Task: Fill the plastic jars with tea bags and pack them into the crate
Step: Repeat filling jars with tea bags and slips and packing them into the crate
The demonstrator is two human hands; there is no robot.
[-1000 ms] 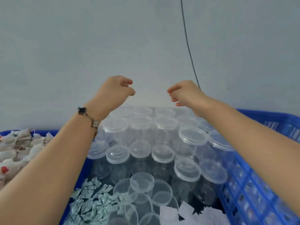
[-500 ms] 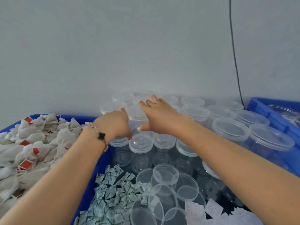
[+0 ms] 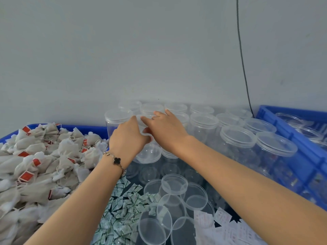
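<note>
Reaching into the stack of clear jars against the wall, we close both hands on one lidded jar (image 3: 144,127): left hand (image 3: 128,137) curled round its left side, right hand (image 3: 165,130) clasping its right, fingers across the lid. We judge it best lifted straight up, sparing neighbouring jars (image 3: 203,124).

Clear plastic, matt cloth and paper

The jars (image 3: 203,128) and loose lids (image 3: 174,184) are smooth, glossy, see-through plastic; the tea bags (image 3: 40,156) are matt, crumpled whitish fabric with red paper tags; the crate (image 3: 290,131) is blue moulded plastic.
</note>
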